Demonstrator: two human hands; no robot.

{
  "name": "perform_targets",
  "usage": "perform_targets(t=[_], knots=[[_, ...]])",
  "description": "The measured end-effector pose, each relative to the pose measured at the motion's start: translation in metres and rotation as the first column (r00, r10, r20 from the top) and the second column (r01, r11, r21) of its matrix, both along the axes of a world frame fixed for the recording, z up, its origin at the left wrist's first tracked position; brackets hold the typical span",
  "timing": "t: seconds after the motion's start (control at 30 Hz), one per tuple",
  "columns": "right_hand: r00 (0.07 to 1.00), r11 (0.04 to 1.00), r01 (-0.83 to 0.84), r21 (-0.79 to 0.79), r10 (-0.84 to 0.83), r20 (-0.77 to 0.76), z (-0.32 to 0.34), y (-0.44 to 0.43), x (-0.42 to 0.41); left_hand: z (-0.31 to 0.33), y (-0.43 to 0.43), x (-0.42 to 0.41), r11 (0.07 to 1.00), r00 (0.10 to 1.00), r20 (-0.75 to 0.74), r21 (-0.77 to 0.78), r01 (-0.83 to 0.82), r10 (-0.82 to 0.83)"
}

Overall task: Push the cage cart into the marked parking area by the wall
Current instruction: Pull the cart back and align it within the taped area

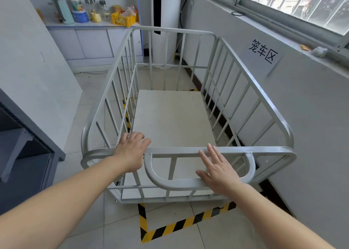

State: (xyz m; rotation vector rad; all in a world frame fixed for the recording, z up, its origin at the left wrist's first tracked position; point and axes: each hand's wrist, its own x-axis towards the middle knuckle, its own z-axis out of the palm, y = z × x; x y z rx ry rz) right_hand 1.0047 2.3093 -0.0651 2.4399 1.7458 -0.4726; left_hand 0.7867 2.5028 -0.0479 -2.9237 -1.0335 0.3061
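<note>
your left hand [130,152] rests on the top rail of the cage cart [188,150] at its near left end, palm down, fingers loosely spread and curled slightly over the rail's far edge; they do not close around the bar. your right hand [217,167] lies flat and open, its heel on the curved push handle [166,182] that hangs below the near rail, its fingers spread and extended so the tips reach up to the top rail. neither hand grips anything

the cage cart is a grey metal frame with vertical bars on all four sides and a pale flat deck [173,116] with nothing on it. it stands alongside the white wall [311,116] on your right, its right side near that wall. black and yellow floor tape [179,224] marks the parking area: one strip runs along the tiles just behind the cart's near end, forms a corner at the lower left, and continues forward under the cart's left side. another short piece shows beyond the far end of the deck. the cart sits within this outline, with a margin of tile showing at the near end

a paper sign [264,54] with three printed characters is fixed to the wall above the cart. a cabinet [90,43] with a yellow crate [122,19] on its top stands beyond the far end
</note>
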Motion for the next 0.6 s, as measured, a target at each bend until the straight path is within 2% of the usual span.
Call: perform_targets(t=[0.07, 0.13, 0.2, 0.27, 0.33, 0.47, 0.6], knots=[[1.0, 1.0, 0.015, 0.01, -0.015, -0.004, 0.0, -0.012, 0.004, 0.001, -0.013, 0.005, 0.996, 0.992, 0.098, 0.049, 0.079, -0.084], [1.0, 1.0, 0.012, 0.007, -0.012, -0.006, 0.001, -0.022, 0.007, 0.0, -0.025, 0.009, 0.964, 0.951, 0.198, 0.168, 0.205, -0.237], [1.0, 1.0, -0.009, 0.009, 0.008, 0.02, 0.002, -0.029, 0.009, -0.005, -0.036, 0.01, 0.889, 0.881, 0.185, 0.239, 0.389, -0.435], [0.997, 0.998, -0.039, 0.039, 0.036, 0.07, 0.001, -0.033, 0.012, -0.011, -0.046, 0.01, 0.857, 0.847, 0.145, 0.16, 0.49, -0.511], [0.995, 0.997, -0.055, 0.05, 0.05, 0.087, -0.001, -0.034, 0.014, -0.015, -0.052, 0.009, 0.875, 0.864, 0.149, 0.021, 0.484, -0.482], [1.0, 1.0, -0.026, -0.012, 0.026, 0.011, 0.0, -0.032, 0.017, -0.021, -0.054, 0.011, 0.897, 0.921, 0.139, -0.215, 0.386, -0.363], [0.992, 0.991, 0.024, -0.134, -0.04, -0.116, 0.006, -0.027, 0.022, -0.02, -0.055, 0.022, 0.84, 0.881, 0.025, -0.291, 0.458, -0.472]])
